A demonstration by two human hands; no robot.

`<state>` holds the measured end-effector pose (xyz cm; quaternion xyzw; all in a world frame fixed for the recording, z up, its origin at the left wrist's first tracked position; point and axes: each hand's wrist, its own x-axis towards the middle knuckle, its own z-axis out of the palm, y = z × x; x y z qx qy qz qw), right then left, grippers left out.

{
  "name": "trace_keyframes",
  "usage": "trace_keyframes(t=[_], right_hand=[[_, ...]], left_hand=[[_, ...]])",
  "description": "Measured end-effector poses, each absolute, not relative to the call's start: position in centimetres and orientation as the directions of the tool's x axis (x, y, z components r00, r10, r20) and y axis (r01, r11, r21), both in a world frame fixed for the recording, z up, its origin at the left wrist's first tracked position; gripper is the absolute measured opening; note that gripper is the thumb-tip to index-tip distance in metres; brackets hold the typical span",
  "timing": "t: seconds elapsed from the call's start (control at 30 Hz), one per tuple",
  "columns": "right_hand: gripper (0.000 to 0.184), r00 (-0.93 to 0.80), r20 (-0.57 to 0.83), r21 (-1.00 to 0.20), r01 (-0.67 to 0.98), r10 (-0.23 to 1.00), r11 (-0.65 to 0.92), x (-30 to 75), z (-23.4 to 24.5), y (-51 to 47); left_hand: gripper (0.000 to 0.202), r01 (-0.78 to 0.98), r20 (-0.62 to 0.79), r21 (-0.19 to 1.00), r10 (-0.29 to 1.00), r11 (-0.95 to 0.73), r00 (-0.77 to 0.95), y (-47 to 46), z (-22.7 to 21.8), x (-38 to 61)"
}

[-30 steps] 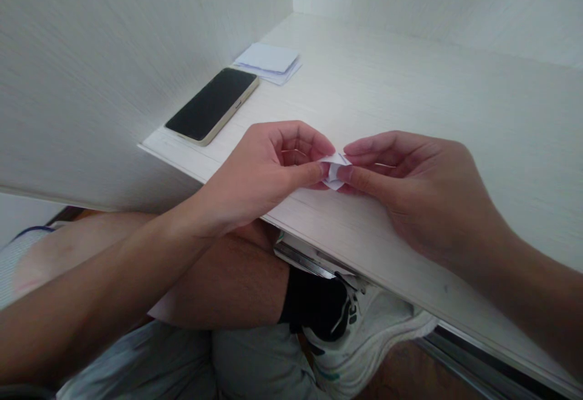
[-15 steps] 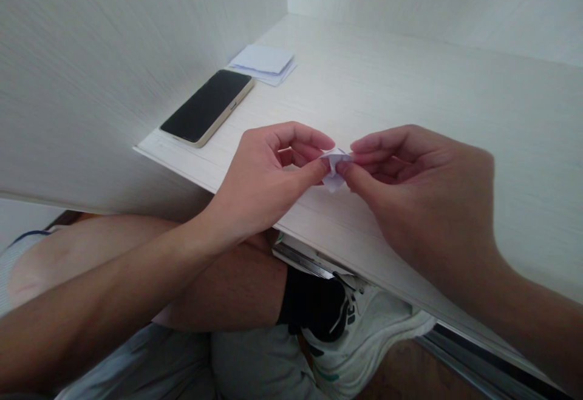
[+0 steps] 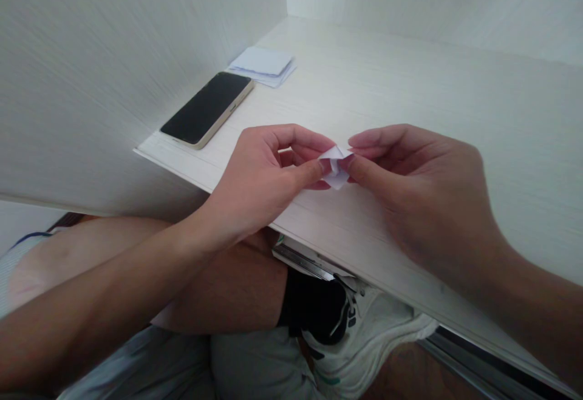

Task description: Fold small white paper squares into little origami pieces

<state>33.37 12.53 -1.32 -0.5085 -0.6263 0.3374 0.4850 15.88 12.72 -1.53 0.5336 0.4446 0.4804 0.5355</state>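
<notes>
Above this pale worktop [image 3: 437, 90], the left hand [image 3: 264, 175] and right hand [image 3: 428, 187] have a little paper [image 3: 337, 179] pinched between them, some folds in, probably unfinished imo, stacked sheets [image 3: 262, 61] beyond the left.

Beyond the left hand [image 3: 268, 175] and right hand [image 3: 430, 190], a wide stretch of the tabletop [image 3: 410, 78] lay open toward the back edge. A smartphone [image 3: 207, 108] and paper sheets [image 3: 263, 63] obstructed the left edge, where a side panel [image 3: 113, 42] rose; a back panel [image 3: 432, 5] closed the back edge.
</notes>
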Motion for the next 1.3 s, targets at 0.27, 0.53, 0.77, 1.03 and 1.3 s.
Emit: trace_keyframes(t=[0.27, 0.53, 0.77, 1.03, 1.3], right_hand=[[0.01, 0.007, 0.457, -0.749, 0.543, 0.889, 0.38, 32.5, -0.7, 11.6], [0.008, -0.009, 0.368, -0.824, 0.46, 0.93, 0.33, 32.8, -1.4, 12.3], [0.009, 0.002, 0.405, -0.787, 0.509, 0.914, 0.348, 32.9, -1.2, 12.4], [0.012, -0.132, 0.501, -0.648, 0.598, 0.855, 0.472, 33.7, -1.5, 13.2], [0.002, -0.337, 0.448, -0.696, 0.45, 0.828, 0.56, 34.8, -2.1, 14.4]], left_hand=[[0.02, 0.003, 0.067, 0.998, 0.995, -0.067, 0.068, 12.4, -1.5, 16.7], [0.024, -0.096, 0.106, 0.99, 0.994, -0.105, 0.009, 12.5, -2.5, 16.7], [0.023, 0.091, 0.118, 0.989, 0.993, -0.117, -0.007, 12.2, -1.6, 17.3], [0.021, -0.013, 0.075, 0.997, 0.997, -0.074, 0.012, 12.5, -2.0, 17.2], [0.016, -0.261, -0.046, 0.963, 0.993, 0.073, 0.11, 13.2, -1.6, 16.6]])
